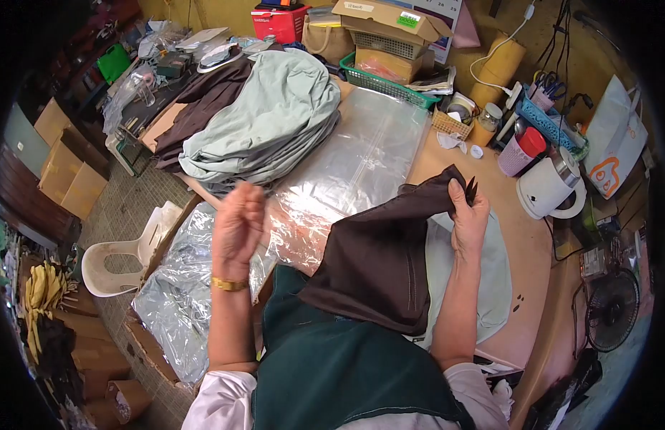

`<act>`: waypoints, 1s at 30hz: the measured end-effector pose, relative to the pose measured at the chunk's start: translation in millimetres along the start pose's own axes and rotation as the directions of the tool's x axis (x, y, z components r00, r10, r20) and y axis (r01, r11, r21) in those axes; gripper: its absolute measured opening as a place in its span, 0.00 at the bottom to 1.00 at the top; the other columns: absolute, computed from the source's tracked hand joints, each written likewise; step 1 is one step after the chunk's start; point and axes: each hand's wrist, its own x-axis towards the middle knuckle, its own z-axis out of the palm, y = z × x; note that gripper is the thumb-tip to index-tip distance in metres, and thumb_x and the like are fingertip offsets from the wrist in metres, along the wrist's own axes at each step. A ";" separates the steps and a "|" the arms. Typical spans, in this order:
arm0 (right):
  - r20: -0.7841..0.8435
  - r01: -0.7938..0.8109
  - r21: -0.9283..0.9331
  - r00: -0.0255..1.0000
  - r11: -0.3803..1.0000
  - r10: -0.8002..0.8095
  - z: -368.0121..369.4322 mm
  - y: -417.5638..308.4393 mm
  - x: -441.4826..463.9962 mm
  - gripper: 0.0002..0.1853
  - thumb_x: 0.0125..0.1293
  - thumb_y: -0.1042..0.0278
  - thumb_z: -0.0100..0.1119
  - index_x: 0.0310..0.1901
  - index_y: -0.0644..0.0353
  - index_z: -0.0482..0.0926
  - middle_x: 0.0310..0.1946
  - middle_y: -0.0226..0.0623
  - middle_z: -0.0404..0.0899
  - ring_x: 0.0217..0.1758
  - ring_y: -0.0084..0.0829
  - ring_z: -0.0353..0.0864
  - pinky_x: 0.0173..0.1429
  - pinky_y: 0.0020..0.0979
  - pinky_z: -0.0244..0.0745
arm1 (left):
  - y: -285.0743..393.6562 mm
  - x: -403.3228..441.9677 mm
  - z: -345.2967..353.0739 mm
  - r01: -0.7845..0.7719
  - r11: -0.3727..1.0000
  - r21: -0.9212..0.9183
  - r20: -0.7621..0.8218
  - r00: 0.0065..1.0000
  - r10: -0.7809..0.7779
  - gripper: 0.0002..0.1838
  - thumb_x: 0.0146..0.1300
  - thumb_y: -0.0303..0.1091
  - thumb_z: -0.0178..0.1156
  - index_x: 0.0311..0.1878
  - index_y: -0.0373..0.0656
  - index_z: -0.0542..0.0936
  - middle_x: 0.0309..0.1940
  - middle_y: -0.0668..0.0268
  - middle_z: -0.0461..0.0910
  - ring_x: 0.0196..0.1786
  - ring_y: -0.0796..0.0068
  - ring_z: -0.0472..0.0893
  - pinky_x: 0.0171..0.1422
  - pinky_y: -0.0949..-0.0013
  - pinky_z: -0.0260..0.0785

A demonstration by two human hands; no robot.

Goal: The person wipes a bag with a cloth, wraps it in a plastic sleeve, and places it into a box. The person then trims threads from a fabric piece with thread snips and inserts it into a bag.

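Observation:
My right hand (467, 218) is closed on the upper corner of a dark brown cloth piece (375, 269) with a stitched seam. Dark pointed tips (473, 189), like those of thread snips, stick out beside its fingers. The cloth hangs down to the left, over my dark green apron (332, 376). My left hand (241, 218) is raised apart from the cloth, its fingers curled together and slightly blurred; whether something small is pinched in them cannot be made out. Under my right forearm lies a pale grey-green cloth (493, 279).
Pale green garments (275, 107) are heaped at the back left, beside dark brown cloth (203, 111). Clear plastic sheeting (375, 136) covers the table's middle. A white kettle (547, 188), pink cup (517, 154) and glass jar (486, 123) stand right. A white chair (121, 265) is left.

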 end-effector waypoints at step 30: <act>0.177 0.082 -0.272 0.984 0.959 -0.034 19.0 -24.0 -24.3 0.13 0.68 0.65 0.64 0.30 0.65 0.78 0.20 0.18 0.68 0.26 0.13 0.61 0.30 0.22 0.58 | -1.9 64.6 38.6 -0.358 0.581 0.731 0.038 0.871 0.490 0.20 0.73 0.42 0.54 0.26 0.38 0.76 0.24 0.72 0.70 0.28 0.82 0.68 0.32 0.75 0.60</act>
